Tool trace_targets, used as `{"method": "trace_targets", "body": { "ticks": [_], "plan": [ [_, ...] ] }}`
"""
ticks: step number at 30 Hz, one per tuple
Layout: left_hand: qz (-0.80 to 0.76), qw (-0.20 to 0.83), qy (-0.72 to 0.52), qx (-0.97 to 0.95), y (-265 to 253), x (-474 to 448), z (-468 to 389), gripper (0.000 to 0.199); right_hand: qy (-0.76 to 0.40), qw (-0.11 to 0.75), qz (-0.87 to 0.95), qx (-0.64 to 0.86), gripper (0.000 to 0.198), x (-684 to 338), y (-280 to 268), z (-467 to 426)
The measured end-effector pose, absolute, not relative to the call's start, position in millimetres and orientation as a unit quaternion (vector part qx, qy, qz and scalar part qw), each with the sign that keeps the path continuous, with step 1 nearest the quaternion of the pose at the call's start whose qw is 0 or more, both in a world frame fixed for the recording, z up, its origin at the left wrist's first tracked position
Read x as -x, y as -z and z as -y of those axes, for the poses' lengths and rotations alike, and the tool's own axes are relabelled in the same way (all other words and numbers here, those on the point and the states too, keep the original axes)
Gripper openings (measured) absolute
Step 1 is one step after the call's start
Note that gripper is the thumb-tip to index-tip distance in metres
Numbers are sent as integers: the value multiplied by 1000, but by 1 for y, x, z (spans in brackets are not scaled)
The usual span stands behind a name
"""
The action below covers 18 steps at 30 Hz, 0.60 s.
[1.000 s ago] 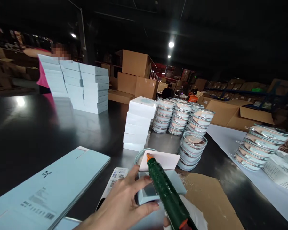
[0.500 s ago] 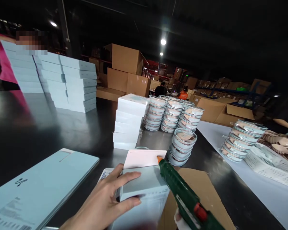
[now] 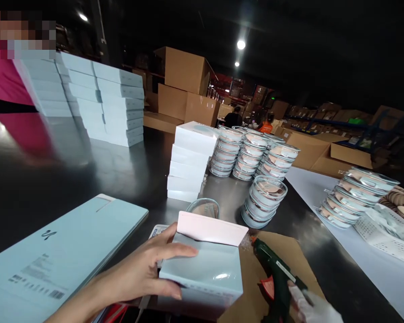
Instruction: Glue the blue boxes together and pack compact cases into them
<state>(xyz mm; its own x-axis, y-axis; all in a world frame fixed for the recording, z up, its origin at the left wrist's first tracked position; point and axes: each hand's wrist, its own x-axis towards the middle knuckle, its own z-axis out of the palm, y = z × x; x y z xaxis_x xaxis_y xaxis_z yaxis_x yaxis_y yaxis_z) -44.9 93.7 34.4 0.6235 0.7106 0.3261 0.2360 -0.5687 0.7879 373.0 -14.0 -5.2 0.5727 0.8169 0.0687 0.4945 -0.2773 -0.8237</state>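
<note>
My left hand (image 3: 158, 269) grips the left side of a pale blue box (image 3: 207, 264), fingers on its top and thumb on the near face. The box's pinkish-white flap (image 3: 212, 228) stands raised at the far edge. To the right, a dark green hot glue gun (image 3: 278, 273) with an orange tip and red trigger lies on a piece of cardboard (image 3: 299, 251). My right hand (image 3: 314, 305), in a white glove, is at the back of the gun with its fingers extended against it, not wrapped round the handle.
Flat pale blue cartons (image 3: 77, 242) lie at left. White boxes (image 3: 190, 161) are stacked ahead, with stacks of round clear-lidded containers (image 3: 264, 202) beside them. One round container (image 3: 204, 207) sits behind the box. A white basket (image 3: 384, 237) stands right; a person in pink (image 3: 6, 76) is far left.
The glue gun has moved from the flap down to the right onto the cardboard, and my right hand has loosened around it. The box has tilted and turned slightly in my left hand.
</note>
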Motion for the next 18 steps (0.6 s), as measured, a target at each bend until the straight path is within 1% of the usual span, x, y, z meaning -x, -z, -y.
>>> {"method": "trace_targets", "body": {
  "ticks": [1,2,4,5,6,7,9,11,13,14,15,16,18],
  "plan": [
    [-285,365,-328,-823,-33,45,-94,60,-181,440,440,762,39,-366,-1,12],
    [-281,365,-334,-822,-32,46,-94,60,-189,461,472,728,50,-355,-7,9],
    [-273,366,-344,-820,-30,45,-93,59,-242,493,568,613,95,-323,-19,-2],
    [-269,364,-350,-820,-28,44,-93,58,-278,481,618,556,110,-307,-23,-8],
    [-264,359,-360,-820,-25,42,-93,56,-306,465,658,507,117,-293,-25,-14],
    [-256,353,-381,-816,-21,38,-92,54,-322,448,688,471,117,-281,-25,-18],
    [-220,348,-470,-781,-11,30,-92,54,-303,444,727,428,105,-269,-20,-23],
    [-157,340,-569,-733,-2,23,-92,62,-264,461,745,404,91,-267,-15,-24],
    [-108,326,-604,-719,3,20,-93,73,-241,452,765,390,78,-267,-17,-23],
    [-97,317,-595,-732,2,21,-94,74,-228,440,781,380,72,-266,-21,-23],
    [-95,309,-573,-753,0,23,-94,67,-211,425,803,362,68,-264,-26,-23],
    [-98,298,-549,-775,-3,25,-94,56,-188,412,823,342,67,-261,-33,-24],
    [-108,270,-500,-816,-12,31,-95,34,-147,392,855,306,71,-256,-46,-26]
  ]
}}
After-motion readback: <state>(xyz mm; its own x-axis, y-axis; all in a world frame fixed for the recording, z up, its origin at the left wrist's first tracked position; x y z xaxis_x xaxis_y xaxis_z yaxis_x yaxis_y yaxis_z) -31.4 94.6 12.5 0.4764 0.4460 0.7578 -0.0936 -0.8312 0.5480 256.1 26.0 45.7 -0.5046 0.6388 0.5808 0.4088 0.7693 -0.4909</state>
